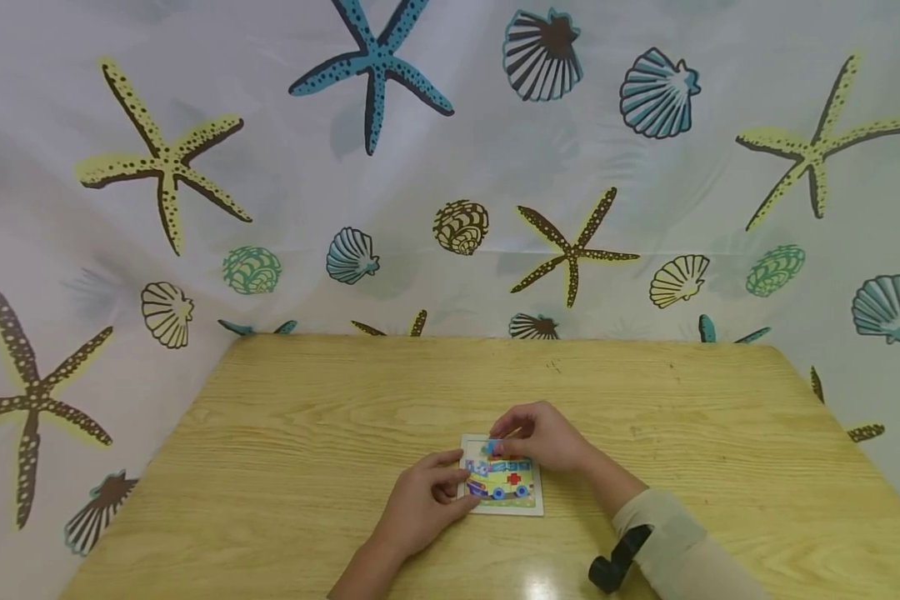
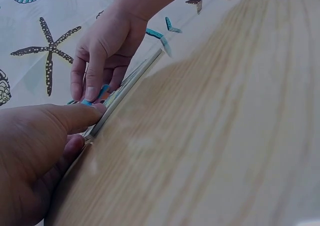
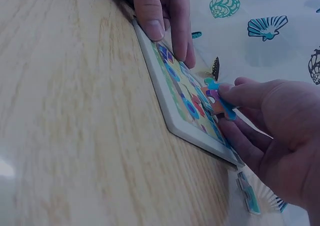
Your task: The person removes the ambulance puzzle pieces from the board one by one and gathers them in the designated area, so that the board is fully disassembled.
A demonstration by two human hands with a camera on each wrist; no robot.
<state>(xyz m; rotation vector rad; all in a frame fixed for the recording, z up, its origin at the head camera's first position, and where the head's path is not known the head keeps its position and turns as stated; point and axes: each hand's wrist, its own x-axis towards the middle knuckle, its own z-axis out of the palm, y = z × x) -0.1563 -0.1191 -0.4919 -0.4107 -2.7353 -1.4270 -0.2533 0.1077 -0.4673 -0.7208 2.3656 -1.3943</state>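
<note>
The ambulance jigsaw lies on the worktop, and I judge the most of its picture is already filled. The left hand grips its left edge; the fingers of the right hand pinch a blue-and-orange piece over the upper part, not yet set in. Another piece, it seems, lies loose past a corner. The worktop's far and side edges are well apart, leaving good room for moving.
</note>
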